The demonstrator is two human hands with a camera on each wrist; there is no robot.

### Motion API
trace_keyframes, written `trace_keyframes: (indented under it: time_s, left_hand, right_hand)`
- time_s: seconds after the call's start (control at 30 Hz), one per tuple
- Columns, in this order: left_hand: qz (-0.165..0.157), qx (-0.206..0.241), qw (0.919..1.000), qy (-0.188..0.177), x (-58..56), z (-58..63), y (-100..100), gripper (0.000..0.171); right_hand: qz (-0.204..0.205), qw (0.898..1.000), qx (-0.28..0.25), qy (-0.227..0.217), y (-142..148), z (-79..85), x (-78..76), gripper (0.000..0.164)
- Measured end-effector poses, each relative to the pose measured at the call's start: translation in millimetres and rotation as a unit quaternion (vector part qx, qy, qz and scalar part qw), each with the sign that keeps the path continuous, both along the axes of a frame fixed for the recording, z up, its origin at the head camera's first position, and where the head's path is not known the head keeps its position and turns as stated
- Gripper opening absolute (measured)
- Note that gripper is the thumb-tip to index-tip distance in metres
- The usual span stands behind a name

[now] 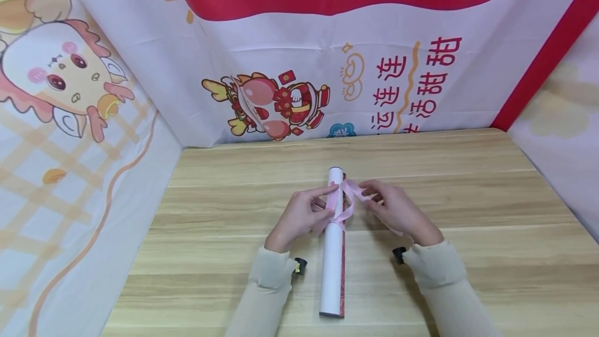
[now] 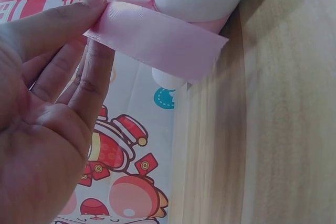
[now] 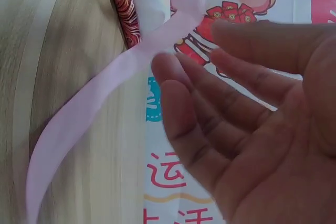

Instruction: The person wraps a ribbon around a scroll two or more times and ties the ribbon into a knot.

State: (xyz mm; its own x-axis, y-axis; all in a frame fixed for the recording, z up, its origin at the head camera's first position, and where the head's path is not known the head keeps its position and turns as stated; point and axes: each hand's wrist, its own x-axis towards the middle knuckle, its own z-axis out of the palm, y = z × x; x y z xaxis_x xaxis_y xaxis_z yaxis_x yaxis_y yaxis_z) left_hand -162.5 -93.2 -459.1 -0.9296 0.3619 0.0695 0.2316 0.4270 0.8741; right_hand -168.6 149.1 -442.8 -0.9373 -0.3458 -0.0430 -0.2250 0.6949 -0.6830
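Observation:
A white roll (image 1: 332,269) lies lengthwise on the table, with a red patterned strip (image 3: 123,9) along its right side. Pink ribbon (image 2: 157,40) is looped about its upper half, with a loop standing up and loose tails. My left hand (image 1: 299,217), at the roll's left side, pinches the ribbon between thumb and fingertips, and a flat cut end sticks out past them. My right hand (image 1: 398,212) is to the right, its fingers loosely bent and thumb apart. In the right wrist view, a long tail of ribbon (image 3: 79,108) runs past those fingertips and down to the left.
The wood-grain table (image 1: 206,259) spreads around the roll. Behind it hangs a white and red printed cloth (image 1: 290,30), and another printed cloth (image 1: 61,170) borders the left. Small black devices (image 1: 300,266) sit at both wrists.

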Motion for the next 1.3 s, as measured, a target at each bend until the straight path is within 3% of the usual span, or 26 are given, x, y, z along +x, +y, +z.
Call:
trace_keyframes:
  time_s: [0.17,0.53,0.63,0.73,0.9,0.97,1.03,1.17,1.3]
  left_hand:
    - [0.003,-0.007,1.0000,-0.003,1.2,2.0,-0.8,0.054]
    - [0.002,-0.008,0.9999,-0.011,3.4,6.4,-1.8,0.054]
    - [0.004,-0.008,0.9998,-0.017,3.6,5.9,-2.2,0.055]
    - [0.009,-0.012,0.9995,-0.027,4.4,4.8,-2.7,0.055]
    - [0.005,-0.011,0.9996,-0.025,6.8,2.7,-1.0,0.054]
    - [0.007,-0.009,0.9995,-0.028,8.4,1.0,-0.2,0.054]
    - [0.014,-0.011,0.9993,-0.032,10.2,-0.9,0.1,0.055]
    - [0.025,-0.017,0.9988,-0.038,13.6,-3.7,-0.6,0.056]
    - [0.025,-0.014,0.9991,-0.031,12.6,-2.1,-1.8,0.055]
  right_hand:
    - [0.055,0.998,0.013,0.012,-9.4,-4.3,0.9,0.026]
    - [0.117,0.989,-0.021,0.085,-35.0,-14.4,5.9,0.031]
    - [0.092,0.992,-0.027,0.087,-39.9,-19.1,7.3,0.031]
    - [0.051,0.996,-0.041,0.061,-44.4,-24.0,5.9,0.033]
    - [-0.052,0.997,-0.053,0.000,-41.0,-22.4,-10.0,0.042]
    - [-0.089,0.996,-0.018,-0.009,-32.1,-18.7,-18.8,0.045]
    - [-0.097,0.994,0.052,-0.011,-20.1,-15.4,-25.1,0.047]
    - [-0.049,0.983,0.165,-0.065,3.6,-11.5,-23.9,0.032]
    - [0.010,0.972,0.217,-0.089,16.7,-7.0,-16.9,0.015]
